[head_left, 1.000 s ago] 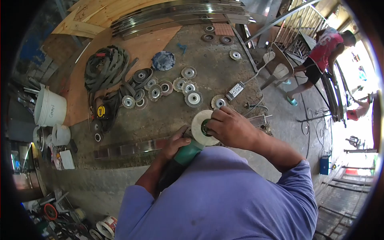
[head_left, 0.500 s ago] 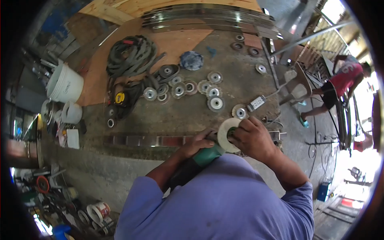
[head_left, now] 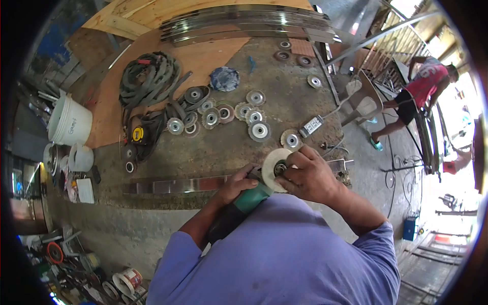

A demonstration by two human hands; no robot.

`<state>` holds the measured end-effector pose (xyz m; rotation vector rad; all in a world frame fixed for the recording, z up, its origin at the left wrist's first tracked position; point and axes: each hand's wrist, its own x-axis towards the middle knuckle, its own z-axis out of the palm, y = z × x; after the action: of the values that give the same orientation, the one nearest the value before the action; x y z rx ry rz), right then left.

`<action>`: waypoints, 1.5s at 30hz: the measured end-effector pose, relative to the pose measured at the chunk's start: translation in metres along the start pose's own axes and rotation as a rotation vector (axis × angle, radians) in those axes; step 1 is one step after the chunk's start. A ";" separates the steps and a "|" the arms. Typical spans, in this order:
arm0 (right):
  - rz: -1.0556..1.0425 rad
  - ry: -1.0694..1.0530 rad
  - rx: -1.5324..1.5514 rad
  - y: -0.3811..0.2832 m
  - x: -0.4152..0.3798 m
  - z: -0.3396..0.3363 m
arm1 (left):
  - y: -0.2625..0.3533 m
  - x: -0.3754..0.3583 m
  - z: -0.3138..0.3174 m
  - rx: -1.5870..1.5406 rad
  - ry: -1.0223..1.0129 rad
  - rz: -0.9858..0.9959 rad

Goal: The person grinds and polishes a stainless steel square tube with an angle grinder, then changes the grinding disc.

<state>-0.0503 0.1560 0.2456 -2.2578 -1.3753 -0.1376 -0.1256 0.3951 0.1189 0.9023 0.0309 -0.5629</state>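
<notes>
My left hand (head_left: 237, 186) is wrapped round the green and black angle grinder (head_left: 250, 200), which is held close against my shirt. A pale white disc (head_left: 271, 179) sits at the grinder's head, face up. My right hand (head_left: 311, 176) is closed at the disc's hub, fingers pinched over its centre and right edge; whether a nut is under the fingertips is hidden. Just beyond, on the workbench (head_left: 213, 147), lie several used flap discs (head_left: 259, 131). A long shiny metal bar (head_left: 178, 185) runs along the bench's near edge, partly behind my hands.
A power strip (head_left: 311, 126) with a cord lies at the bench's right side. Coiled grey hose (head_left: 148, 81), a yellow tape measure (head_left: 138, 133) and a blue-grey round lid (head_left: 224, 79) are further left. White buckets (head_left: 71, 122) stand far left. Another person (head_left: 426, 86) is bending at right.
The view has shifted slightly, so the bench things appear further left. My right fingers have turned a little at the disc's hub, while the left hand keeps its hold on the grinder.
</notes>
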 end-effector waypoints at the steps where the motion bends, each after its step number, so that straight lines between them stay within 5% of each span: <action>1: -0.018 0.000 0.031 0.000 0.001 0.000 | -0.002 0.001 -0.002 -0.011 -0.001 0.005; 19: 0.092 -0.091 -0.131 -0.001 -0.001 -0.012 | -0.003 0.005 0.004 -0.032 0.007 0.022; 22: 0.055 -0.258 0.027 -0.008 -0.008 -0.014 | -0.007 0.004 -0.003 -0.058 0.016 0.028; 25: 0.075 0.037 0.205 -0.001 -0.001 -0.009 | -0.004 0.004 0.003 -0.107 0.004 0.026; 26: 0.084 0.138 0.041 0.000 0.004 -0.013 | -0.003 0.004 0.006 -0.124 -0.001 0.028; 30: 0.557 -0.154 0.197 -0.001 -0.014 -0.033 | -0.008 0.004 -0.004 0.002 0.023 0.016; 35: 0.319 -0.079 0.025 -0.007 -0.009 -0.030 | -0.002 0.006 0.001 -0.009 -0.010 0.040; 40: 0.150 -0.347 0.051 0.005 0.001 -0.020 | 0.007 0.004 0.012 0.104 0.008 -0.030; 45: 0.039 -0.291 0.020 0.014 0.000 -0.020 | 0.008 0.004 0.010 0.153 -0.016 -0.020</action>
<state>-0.0352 0.1412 0.2582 -2.3549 -1.4653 0.2257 -0.1201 0.3895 0.1300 1.0473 -0.0176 -0.5966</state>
